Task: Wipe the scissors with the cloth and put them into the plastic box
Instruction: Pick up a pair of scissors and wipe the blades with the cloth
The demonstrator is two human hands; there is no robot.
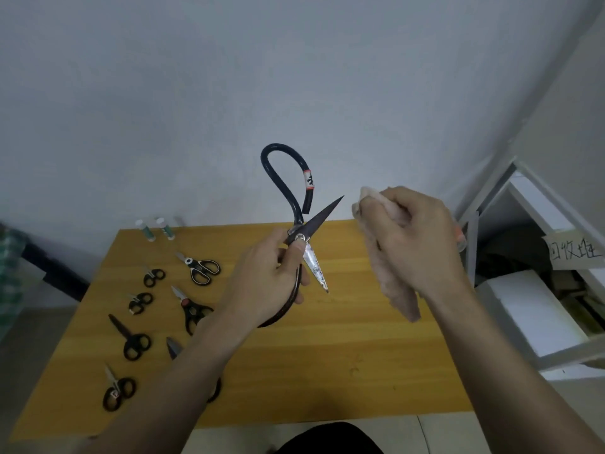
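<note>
My left hand (265,280) grips a large pair of black scissors (296,204) near the pivot, lifted above the wooden table (343,355). The blades are spread apart: one dark blade points up to the right, one shiny, stained blade points down. One looped handle rises high, the other curves under my palm. My right hand (415,237) grips a pale pinkish cloth (393,283) a short way right of the blades, not touching them. No plastic box is plainly visible.
Several smaller black-handled scissors (203,270) lie on the table's left half. Two small white tubes (156,229) stand at the far left edge. A white shelf unit (540,290) with a handwritten label stands to the right. The wall is close behind.
</note>
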